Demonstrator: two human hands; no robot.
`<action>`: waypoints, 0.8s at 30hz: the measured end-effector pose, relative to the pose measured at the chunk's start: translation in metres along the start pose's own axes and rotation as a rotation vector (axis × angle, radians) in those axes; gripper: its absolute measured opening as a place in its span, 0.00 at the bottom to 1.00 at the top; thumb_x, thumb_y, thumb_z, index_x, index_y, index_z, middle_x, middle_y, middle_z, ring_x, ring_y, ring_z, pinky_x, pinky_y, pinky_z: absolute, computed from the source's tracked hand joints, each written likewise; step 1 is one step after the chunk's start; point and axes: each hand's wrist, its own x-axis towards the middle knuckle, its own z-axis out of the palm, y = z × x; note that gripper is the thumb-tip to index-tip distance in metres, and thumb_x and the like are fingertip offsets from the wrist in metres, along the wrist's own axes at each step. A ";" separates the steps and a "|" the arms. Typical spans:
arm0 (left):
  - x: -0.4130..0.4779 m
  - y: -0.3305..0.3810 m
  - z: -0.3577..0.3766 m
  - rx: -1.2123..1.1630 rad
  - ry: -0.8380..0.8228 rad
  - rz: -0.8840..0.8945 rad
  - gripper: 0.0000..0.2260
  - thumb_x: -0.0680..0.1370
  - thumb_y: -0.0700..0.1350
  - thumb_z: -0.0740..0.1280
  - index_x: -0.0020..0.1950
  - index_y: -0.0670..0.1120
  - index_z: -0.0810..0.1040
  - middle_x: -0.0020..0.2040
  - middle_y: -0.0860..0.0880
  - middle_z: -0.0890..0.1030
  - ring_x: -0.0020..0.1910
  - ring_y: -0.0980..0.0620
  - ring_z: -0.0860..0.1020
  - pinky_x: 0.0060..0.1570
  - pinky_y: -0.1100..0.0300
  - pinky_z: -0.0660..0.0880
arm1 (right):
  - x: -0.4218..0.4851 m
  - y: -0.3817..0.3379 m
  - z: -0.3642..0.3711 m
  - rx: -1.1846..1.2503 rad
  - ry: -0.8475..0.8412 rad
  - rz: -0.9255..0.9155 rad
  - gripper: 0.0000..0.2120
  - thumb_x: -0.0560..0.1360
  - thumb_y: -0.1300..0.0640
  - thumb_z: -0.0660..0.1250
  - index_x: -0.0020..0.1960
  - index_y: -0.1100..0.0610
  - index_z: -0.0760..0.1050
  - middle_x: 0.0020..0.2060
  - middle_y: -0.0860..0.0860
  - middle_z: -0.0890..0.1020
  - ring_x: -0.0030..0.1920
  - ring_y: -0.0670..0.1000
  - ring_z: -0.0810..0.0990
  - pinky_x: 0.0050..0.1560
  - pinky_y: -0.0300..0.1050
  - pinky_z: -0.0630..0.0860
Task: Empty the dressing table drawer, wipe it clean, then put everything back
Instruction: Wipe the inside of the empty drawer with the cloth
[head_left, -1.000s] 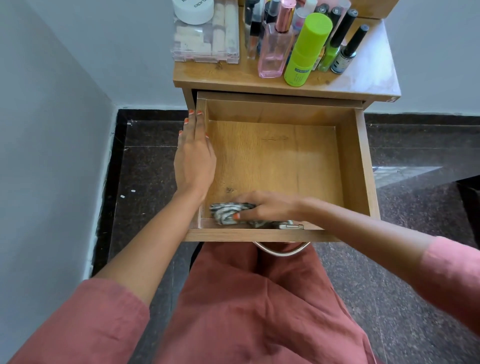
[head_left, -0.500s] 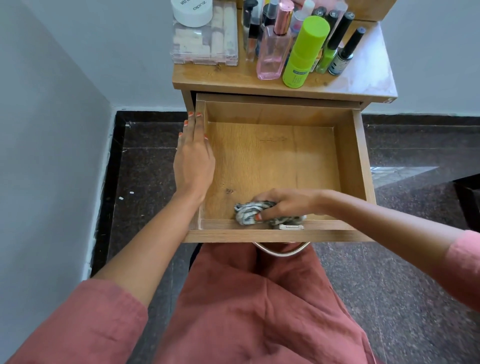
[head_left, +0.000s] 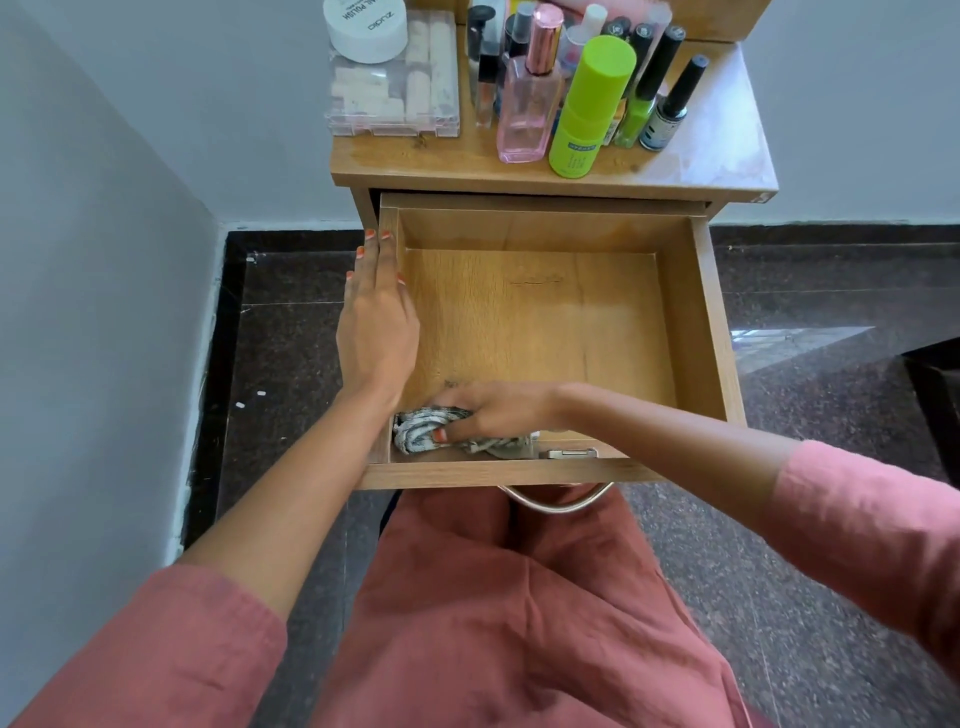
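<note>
Right grip (head_left: 498, 415) clutches striped cloth (head_left: 415, 439) at 7 o'clock corner of drawer (head_left: 698, 322); left grip (head_left: 376, 322) lies flat, holding nothing, bracing 9 o'clock wall. Best: press firmly, overlap strokes into corners.

Readable text on one item only. White round jar (head_left: 366, 28), back left corner of the dressing table top (head_left: 717, 150), sitting on a clear plastic box (head_left: 395, 104): lid print reads "ZUDIO" in grey, plus a second line ending "AIL POLISH" (both upside down from this view, and the start of that line isn't visible). Green bottle (head_left: 587, 114), near the front edge, about mid-width: small blue label with pale lettering, too blurred to read. Dark-capped nail polish bottle (head_left: 670, 104), further right: printed label, illegible at this sharpness.
</note>
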 end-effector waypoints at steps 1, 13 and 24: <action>0.000 0.000 0.000 -0.001 -0.001 -0.002 0.20 0.82 0.41 0.50 0.74 0.43 0.57 0.76 0.45 0.57 0.74 0.45 0.58 0.71 0.48 0.63 | -0.006 0.004 -0.001 0.039 -0.005 0.018 0.05 0.79 0.61 0.58 0.52 0.53 0.70 0.41 0.43 0.74 0.41 0.41 0.73 0.41 0.27 0.69; -0.001 0.000 0.000 -0.017 0.000 -0.010 0.20 0.82 0.41 0.51 0.74 0.44 0.57 0.76 0.46 0.57 0.74 0.46 0.58 0.71 0.49 0.63 | -0.094 0.054 -0.034 0.017 -0.014 0.352 0.13 0.77 0.67 0.55 0.58 0.56 0.69 0.46 0.54 0.78 0.43 0.50 0.78 0.46 0.45 0.76; 0.000 0.000 0.001 0.009 0.005 0.000 0.20 0.82 0.41 0.51 0.74 0.43 0.57 0.75 0.45 0.57 0.74 0.45 0.57 0.71 0.49 0.62 | -0.109 0.055 -0.036 -0.203 0.041 0.463 0.16 0.75 0.67 0.56 0.61 0.58 0.70 0.51 0.53 0.78 0.49 0.51 0.75 0.47 0.41 0.72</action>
